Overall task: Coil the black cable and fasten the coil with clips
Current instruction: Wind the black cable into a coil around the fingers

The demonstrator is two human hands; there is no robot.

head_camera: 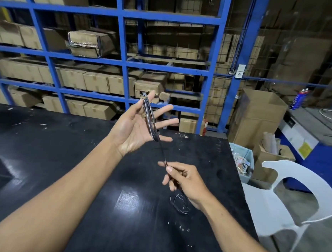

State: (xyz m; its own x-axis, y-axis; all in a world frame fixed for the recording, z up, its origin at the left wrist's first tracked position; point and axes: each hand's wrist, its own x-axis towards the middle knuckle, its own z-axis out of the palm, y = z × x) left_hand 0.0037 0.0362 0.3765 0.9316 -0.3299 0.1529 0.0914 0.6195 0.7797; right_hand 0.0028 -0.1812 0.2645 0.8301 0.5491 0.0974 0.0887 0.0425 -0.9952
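My left hand is raised above the black table, palm up and fingers spread. Loops of the thin black cable are wound lengthwise around it, from the thumb side to the little finger. One taut strand runs down from the loops to my right hand, which pinches it between thumb and forefinger. More loose cable lies in small curls on the table just under my right wrist. I see no clips that I can tell apart.
A white plastic chair stands at the table's right edge. Beyond it are a bin of scraps, open cardboard boxes and a blue machine. Blue shelving with cartons fills the background. Small white scraps dot the table.
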